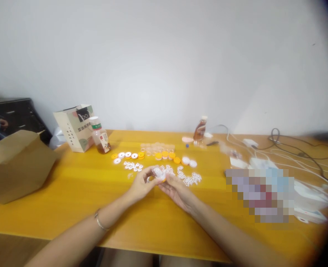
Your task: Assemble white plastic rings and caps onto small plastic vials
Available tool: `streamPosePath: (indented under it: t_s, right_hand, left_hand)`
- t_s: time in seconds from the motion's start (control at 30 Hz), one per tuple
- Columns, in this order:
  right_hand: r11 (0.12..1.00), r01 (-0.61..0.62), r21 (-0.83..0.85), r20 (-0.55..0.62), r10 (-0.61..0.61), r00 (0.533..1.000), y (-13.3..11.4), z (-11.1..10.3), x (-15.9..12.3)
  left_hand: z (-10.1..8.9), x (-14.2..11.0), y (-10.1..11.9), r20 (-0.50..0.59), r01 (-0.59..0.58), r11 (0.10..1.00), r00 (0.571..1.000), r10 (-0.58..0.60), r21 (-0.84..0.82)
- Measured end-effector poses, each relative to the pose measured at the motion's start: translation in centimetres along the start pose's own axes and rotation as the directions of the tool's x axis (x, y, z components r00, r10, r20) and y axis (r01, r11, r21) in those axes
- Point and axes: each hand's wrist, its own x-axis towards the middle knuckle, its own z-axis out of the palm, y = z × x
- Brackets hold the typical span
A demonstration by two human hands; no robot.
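Note:
Over the middle of the table, my left hand (pixel 140 182) and my right hand (pixel 178 191) meet, both closed on one small clear-and-white container with an orange edge (pixel 158 172). Fingers cover much of it, and blur hides its details. Just beyond my hands lie white dotted pieces (pixel 191 179) in a loose heap. Small white pieces (pixel 133 166) are spread to the left, beside a few clear bits (pixel 130 175). Farther back are white ring-shaped caps (pixel 128 154), orange round lids (pixel 165 154), white discs (pixel 193 163) and rows of clear round cups (pixel 152 148).
A paper gift bag (pixel 75 129) and a labelled bottle (pixel 100 137) stand back left. An open brown paper bag (pixel 16 167) occupies the left edge. Another brown bottle (pixel 200 129) stands near the wall. Cables (pixel 305 152) and white adapters (pixel 261 163) clutter the right, near a pixelated patch.

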Motion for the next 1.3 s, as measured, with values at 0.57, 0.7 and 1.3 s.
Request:
streamPosePath:
  t_s: [0.57,0.7,1.3]
  right_hand:
    - [0.988,-0.039,0.151,-0.037,0.045,0.998,0.75,0.47,-0.42]
    - [0.996,0.005,0.089,-0.056,0.0,0.998,0.59,0.34,-0.18]
    - [0.99,0.074,-0.122,0.051,-0.068,0.996,0.15,0.1,-0.19]
  left_hand:
    - [0.02,-0.06,0.37,0.051,-0.03,1.0,0.998,0.03,0.004]
    - [0.03,0.04,0.5,0.026,0.004,1.0,1.0,-0.004,0.003]
    - [-0.57,0.17,0.55,0.038,0.008,0.995,0.999,-0.011,0.096]
